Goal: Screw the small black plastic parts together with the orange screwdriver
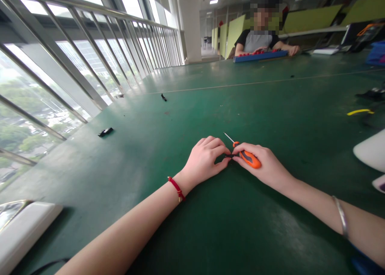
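Observation:
Over the middle of the green table, my left hand (207, 156) pinches a small black part (231, 156) between thumb and fingers. Its exact kind is too small to tell. From the other side, the fingertips of my right hand (264, 162) meet the same part. An orange and grey screwdriver (252, 159) is also held in my right hand, lying across the fingers. Its thin metal shaft points away from me, up and to the left, and touches nothing.
Small black pieces (105, 132) (163, 97) lie on the green table (186, 118) to the left. A metal railing (90, 38) runs along that side. A white object (33, 231) sits near left; another white object (371, 150) stands right. Across the table, a person (255, 42) sits behind a blue tray (261, 56).

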Tool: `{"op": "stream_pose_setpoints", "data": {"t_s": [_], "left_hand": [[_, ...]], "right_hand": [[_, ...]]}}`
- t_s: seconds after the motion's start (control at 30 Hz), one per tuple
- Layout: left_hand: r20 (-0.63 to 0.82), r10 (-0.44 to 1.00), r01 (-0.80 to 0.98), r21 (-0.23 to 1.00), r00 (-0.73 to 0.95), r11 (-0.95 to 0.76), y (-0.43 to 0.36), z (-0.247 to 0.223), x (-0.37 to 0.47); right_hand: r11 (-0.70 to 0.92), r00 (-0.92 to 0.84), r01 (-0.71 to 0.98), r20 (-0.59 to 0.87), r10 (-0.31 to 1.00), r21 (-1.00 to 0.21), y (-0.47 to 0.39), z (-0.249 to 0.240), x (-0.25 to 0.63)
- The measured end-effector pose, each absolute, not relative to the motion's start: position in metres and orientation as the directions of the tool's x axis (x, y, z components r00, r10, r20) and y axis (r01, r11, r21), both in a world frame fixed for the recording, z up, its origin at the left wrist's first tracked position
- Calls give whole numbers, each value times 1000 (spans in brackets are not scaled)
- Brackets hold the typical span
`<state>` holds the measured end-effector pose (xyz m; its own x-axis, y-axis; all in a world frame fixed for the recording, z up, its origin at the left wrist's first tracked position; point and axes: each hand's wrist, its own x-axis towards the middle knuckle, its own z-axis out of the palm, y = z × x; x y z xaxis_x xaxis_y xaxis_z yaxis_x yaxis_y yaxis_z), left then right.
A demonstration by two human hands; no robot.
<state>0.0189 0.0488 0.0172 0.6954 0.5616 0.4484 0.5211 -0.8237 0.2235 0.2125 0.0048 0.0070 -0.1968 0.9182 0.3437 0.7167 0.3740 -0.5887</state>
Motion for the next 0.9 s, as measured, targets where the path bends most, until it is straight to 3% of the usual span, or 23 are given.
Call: {"op": "stream_pose_setpoints", "data": {"t_s": [0.33,0.6,0.9], "left_hand": [[501,668,621,289,551,-729,49,18,20],[368,742,655,351,561,-669,52,13,20],[392,809,734,362,439,-574,54,24,4]], "right_hand": [[363,-193,708,328,925,-606,4,7,212],[382,-207,743,354,912,-549,4,7,212],[411,-238,738,363,901,-536,3,10,211]]}}
